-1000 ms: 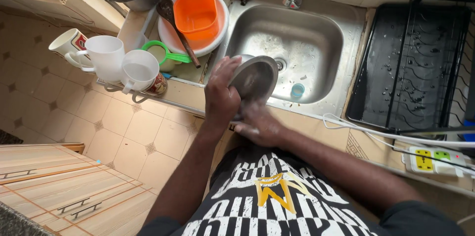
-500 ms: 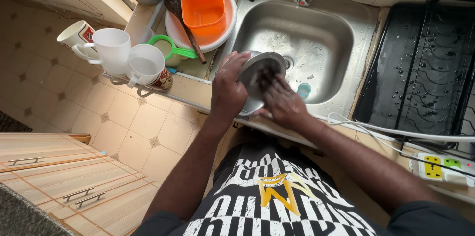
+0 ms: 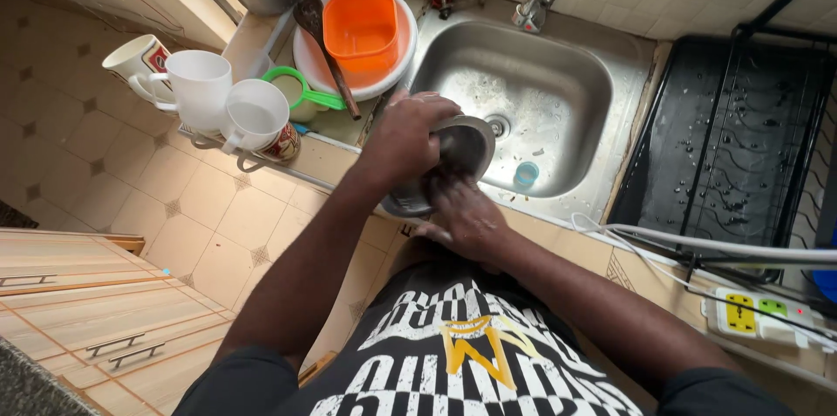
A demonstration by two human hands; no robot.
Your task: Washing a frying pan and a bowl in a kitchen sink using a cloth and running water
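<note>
Nearest, the right hand (image 3: pixel 466 220) presses its fingers into a steel bowl (image 3: pixel 453 159); the left hand (image 3: pixel 405 132) clasps the bowl's rim from above, over the sink (image 3: pixel 558 76) edge; beyond the left hand sit white mugs (image 3: pixel 227 106) and an orange tub (image 3: pixel 359 28).

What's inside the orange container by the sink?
The orange container looks empty, sitting on a white plate. The plate's middle beneath it is covered, so anything there cannot be seen.

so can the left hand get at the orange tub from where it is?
Probably yes, once it lets go. The left hand grips the metal bowl at the sink's near edge; the orange tub sits open on the white plate just beyond, with only the wooden spoon beside it.
</note>
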